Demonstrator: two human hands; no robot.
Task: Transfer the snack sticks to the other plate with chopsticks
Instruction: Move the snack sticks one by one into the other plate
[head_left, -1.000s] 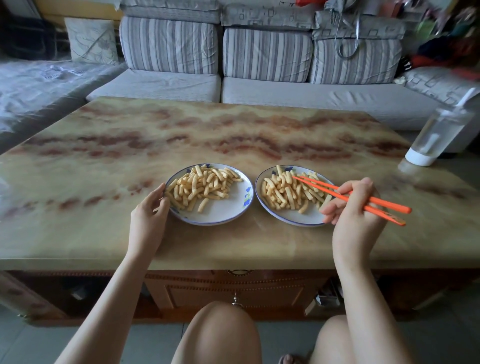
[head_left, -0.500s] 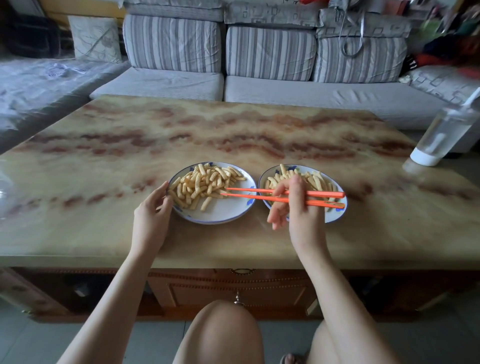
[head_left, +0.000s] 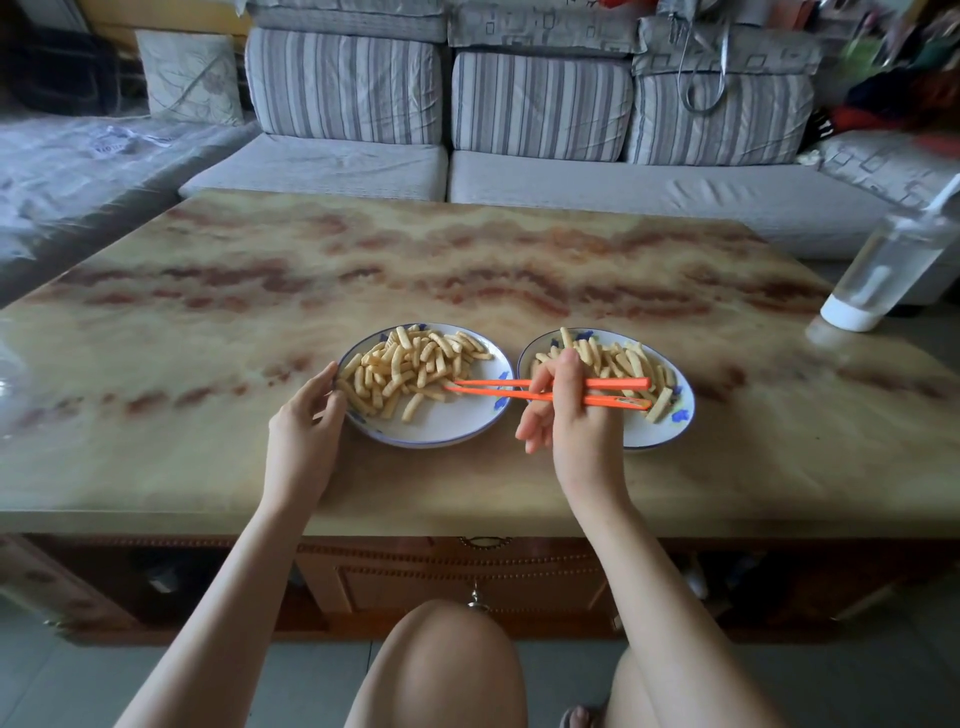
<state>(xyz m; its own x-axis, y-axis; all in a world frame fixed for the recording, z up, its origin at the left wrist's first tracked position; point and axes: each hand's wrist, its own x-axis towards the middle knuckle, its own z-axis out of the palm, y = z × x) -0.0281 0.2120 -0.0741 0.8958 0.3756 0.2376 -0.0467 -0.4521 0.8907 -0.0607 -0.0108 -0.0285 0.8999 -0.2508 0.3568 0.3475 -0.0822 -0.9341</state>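
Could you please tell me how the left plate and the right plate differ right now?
The left hand touches the rim of the left plate; the right hand holds the chopsticks over the right plate. The chopstick tips reach the snack sticks on the left plate, while their back ends are over the right plate. The left plate's pile looks fuller than the right plate's. Both are white with blue rims.

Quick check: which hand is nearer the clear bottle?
Right. The right hand, holding the chopsticks, is over the right plate, left of the bottle; the left hand rests at the rim of the left plate, farther left.
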